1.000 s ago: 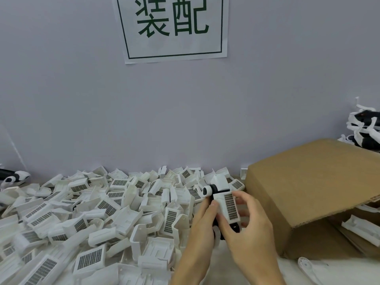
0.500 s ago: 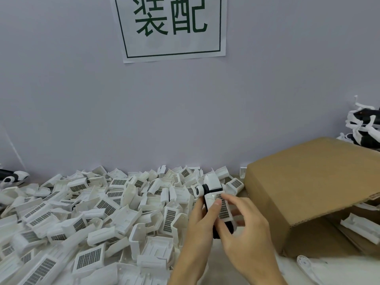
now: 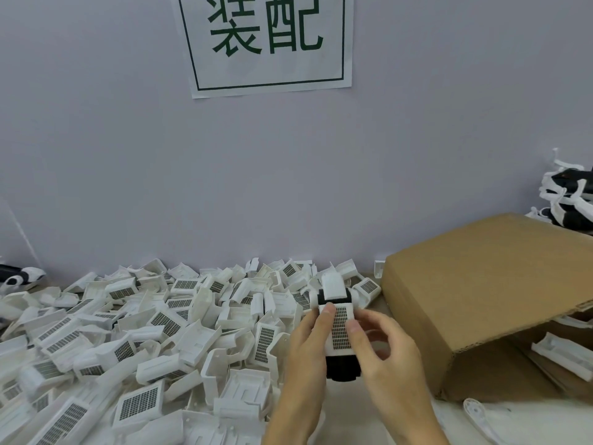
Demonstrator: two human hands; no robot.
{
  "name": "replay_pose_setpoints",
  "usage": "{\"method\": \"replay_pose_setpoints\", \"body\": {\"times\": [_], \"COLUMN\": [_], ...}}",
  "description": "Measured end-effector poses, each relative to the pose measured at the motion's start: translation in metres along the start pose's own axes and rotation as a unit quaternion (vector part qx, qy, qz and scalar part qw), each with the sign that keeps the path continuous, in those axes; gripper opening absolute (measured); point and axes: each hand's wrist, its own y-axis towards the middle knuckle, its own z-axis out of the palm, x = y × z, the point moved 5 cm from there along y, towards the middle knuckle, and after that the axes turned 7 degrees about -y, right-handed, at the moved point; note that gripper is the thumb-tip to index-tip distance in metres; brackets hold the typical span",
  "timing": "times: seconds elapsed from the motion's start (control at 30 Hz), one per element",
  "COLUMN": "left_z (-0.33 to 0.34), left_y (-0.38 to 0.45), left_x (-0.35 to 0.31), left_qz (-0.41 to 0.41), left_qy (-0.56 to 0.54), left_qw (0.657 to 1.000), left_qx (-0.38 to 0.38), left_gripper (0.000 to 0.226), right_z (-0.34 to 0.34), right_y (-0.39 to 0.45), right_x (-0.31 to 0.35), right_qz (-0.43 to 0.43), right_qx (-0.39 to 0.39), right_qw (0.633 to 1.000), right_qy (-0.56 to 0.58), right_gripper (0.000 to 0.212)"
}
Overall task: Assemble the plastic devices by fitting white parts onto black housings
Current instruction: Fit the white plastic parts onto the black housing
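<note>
Holding one device above the table (image 3: 349,422), both hands grasp it from opposite sides: the left hand (image 3: 306,345) curls around its left edge with the thumb pressed on top of the white part (image 3: 340,329), and the right hand (image 3: 390,354) grips the right edge, its thumb on the grid face. White part sits on the black housing (image 3: 342,366), which shows only as a dark band at the far end and a dark block below the thumbs; its sides and underside are hidden by fingers. Whether the white part is fully seated cannot be told. Left of the hands, a pile of white parts (image 3: 154,332) covers the table, cut off by the lower and left frame edges. A cardboard box (image 3: 481,303) lies to the right, its open interior shadowed. Wall sign (image 3: 266,43) is cropped at the top. Black-and-white items (image 3: 568,200) at the far right are indistinct.
</note>
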Motion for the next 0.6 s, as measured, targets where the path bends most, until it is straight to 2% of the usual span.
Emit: {"method": "replay_pose_setpoints", "body": {"times": [0.03, 0.07, 0.17, 0.2, 0.37, 0.47, 0.6], "left_z": [0.001, 0.002, 0.006, 0.008, 0.011, 0.011, 0.010], "left_y": [0.000, 0.000, -0.002, -0.003, -0.006, -0.007, -0.008], "left_x": [-0.001, -0.002, -0.005, -0.006, -0.010, -0.011, -0.010], "left_qz": [0.004, 0.010, 0.031, 0.037, 0.055, 0.056, 0.044], "left_qy": [0.006, 0.014, 0.047, 0.061, 0.082, 0.091, 0.099], "left_qw": [1.000, 1.000, 0.998, 0.997, 0.994, 0.994, 0.993], "left_qx": [0.004, 0.007, 0.024, 0.032, 0.039, 0.039, 0.038], "left_gripper": [0.031, 0.037, 0.048, 0.048, 0.051, 0.057, 0.050], "right_z": [-0.001, 0.000, 0.006, 0.008, 0.013, 0.015, 0.014], "right_y": [0.001, 0.001, 0.001, 0.000, -0.001, -0.002, -0.002], "right_x": [0.000, -0.001, 0.000, 0.003, 0.008, 0.007, 0.003], "right_qz": [0.019, 0.037, 0.085, 0.094, 0.121, 0.132, 0.133], "right_qx": [-0.002, 0.005, 0.062, 0.077, 0.086, 0.080, 0.078], "right_qw": [1.000, 0.999, 0.993, 0.989, 0.973, 0.969, 0.969], "right_qy": [0.011, 0.023, 0.059, 0.081, 0.177, 0.194, 0.192], "right_gripper": [0.005, 0.010, 0.043, 0.048, 0.035, 0.036, 0.036]}}
